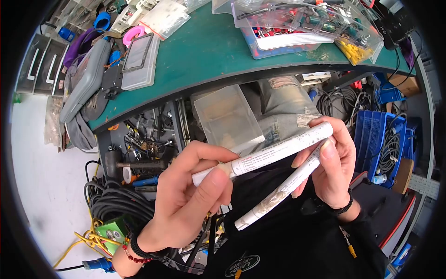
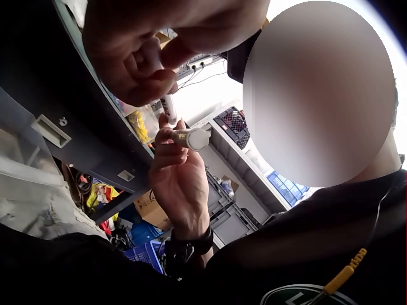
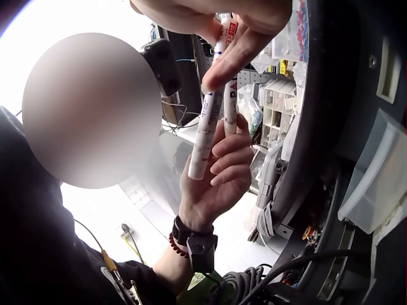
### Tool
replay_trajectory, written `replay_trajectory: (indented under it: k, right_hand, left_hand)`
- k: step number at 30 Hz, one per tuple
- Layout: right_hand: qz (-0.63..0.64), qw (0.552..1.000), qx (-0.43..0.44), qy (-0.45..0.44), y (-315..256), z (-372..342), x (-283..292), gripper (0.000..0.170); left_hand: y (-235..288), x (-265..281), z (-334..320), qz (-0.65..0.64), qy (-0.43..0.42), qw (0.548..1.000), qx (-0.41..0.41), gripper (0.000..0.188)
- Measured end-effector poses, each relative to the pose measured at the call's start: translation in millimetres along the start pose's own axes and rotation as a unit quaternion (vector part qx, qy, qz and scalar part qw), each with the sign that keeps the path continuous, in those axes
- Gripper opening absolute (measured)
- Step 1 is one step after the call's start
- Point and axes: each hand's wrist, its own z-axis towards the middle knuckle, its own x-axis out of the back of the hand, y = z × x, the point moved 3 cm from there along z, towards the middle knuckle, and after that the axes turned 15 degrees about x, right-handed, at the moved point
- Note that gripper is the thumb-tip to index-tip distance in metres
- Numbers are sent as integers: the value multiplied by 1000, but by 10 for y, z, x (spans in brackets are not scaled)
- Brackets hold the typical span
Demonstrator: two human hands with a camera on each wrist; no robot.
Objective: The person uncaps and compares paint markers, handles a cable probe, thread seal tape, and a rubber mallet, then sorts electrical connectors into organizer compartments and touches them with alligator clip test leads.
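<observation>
Two white paint markers with printed barrels are held up in front of the person's chest. The left hand (image 1: pixel 183 197) pinches one end of the upper paint marker (image 1: pixel 274 152) between thumb and fingers. At its other end, the fingers of the right hand (image 1: pixel 338 162) hold the same marker. That right hand also grips the lower paint marker (image 1: pixel 278 193) under its thumb, and this one slants down to the left with its far end free. In the right wrist view the lower marker (image 3: pixel 203 140) passes in front of the left hand (image 3: pixel 216 175).
A green-topped bench (image 1: pixel 200 46) bears a clear organizer box (image 1: pixel 288 42) of connectors and a grey case (image 1: pixel 88 79). Below are a translucent bin (image 1: pixel 227 116), a hammer (image 1: pixel 139 164), coiled black cable (image 1: pixel 116 202) and a blue crate (image 1: pixel 378 139).
</observation>
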Motion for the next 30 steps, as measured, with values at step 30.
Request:
replay_trajectory:
  k: [30]
  right_hand:
    - [12, 1000, 4, -22, 44, -1, 110, 28]
  left_hand:
    - [-12, -4, 24, 32, 12, 999, 17, 33]
